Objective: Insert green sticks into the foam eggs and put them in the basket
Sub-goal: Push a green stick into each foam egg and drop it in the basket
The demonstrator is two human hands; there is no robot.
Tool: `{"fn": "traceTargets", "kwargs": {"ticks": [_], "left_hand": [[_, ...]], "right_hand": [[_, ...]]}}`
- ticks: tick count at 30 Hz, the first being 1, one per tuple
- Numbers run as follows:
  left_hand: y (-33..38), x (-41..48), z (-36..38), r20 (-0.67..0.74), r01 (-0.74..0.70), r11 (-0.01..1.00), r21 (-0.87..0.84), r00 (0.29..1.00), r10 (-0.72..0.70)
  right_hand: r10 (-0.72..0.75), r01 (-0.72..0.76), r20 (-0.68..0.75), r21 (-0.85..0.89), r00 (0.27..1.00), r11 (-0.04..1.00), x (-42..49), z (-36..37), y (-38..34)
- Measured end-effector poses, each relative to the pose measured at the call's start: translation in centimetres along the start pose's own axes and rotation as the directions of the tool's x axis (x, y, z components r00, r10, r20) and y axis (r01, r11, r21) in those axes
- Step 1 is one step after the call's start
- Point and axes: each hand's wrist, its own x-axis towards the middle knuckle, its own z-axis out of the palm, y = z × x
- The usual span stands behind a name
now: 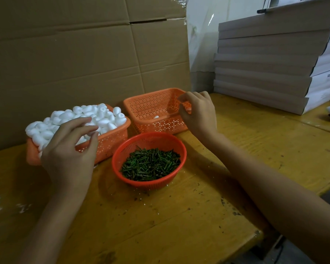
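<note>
Above heaped white foam eggs (103, 120) the left hand (69, 153) hovers, fingers spread, empty. A clumsy grab could topple some off the pile. The right hand (198, 115) hangs slack, empty.

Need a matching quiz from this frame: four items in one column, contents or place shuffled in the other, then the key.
Column 1
1. round red basket
2. left orange basket
3. right orange basket
4. stack of flat boxes

Column 2
a. nearly bare, a single foam egg showing
b. far right end of the table
c. heaped with foam eggs
d. holds green sticks

Pairs: 1-d, 2-c, 3-a, 4-b
</note>
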Motion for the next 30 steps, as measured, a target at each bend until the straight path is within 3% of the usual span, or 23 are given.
{"fn": "traceTargets", "kwargs": {"ticks": [2, 5, 9, 15, 22, 25, 30], "left_hand": [[1.1, 0.1, 0.1, 0.062, 0.036, 0.984, -0.174, 0.998, -0.026], [3.6, -0.5, 0.8, 0.303, 0.202, 0.877, -0.435, 0.951, -0.069], [5.5, -2.0, 1.9, 0.466, 0.278, 0.821, -0.498, 0.885, -0.016], [5.9, -2.3, 2.2, 0.467, 0.200, 0.833, -0.516, 0.881, 0.078], [5.7, -2.3, 2.3, 0.470, 0.172, 0.853, -0.493, 0.878, 0.095], [5.7, -2.4, 2.2, 0.485, 0.200, 0.856, -0.477, 0.872, 0.067], [5.7, -2.4, 2.4, 0.474, 0.198, 0.863, -0.465, 0.879, 0.054]], "right_hand": [[-0.041, 0.043, -0.032, 0.059, 0.999, 0.997, -0.1, -0.1, -0.6], [-0.128, 0.124, 0.014, 0.168, 0.992, 0.978, -0.2, -0.3, -1.7], [-0.303, 0.227, 0.192, 0.339, 0.933, 0.913, -0.8, -0.4, -3.1], [-0.469, 0.291, 0.490, 0.396, 0.735, 0.871, -1.5, -0.7, -4.5], [-0.429, 0.269, 0.785, 0.340, 0.447, 0.901, -2.0, -2.0, -6.3], [-0.401, 0.311, 0.807, 0.284, 0.433, 0.907, -2.2, -1.9, -6.7], [-0.418, 0.189, 0.799, 0.373, 0.432, 0.908, -2.0, -2.1, -6.5]]}}
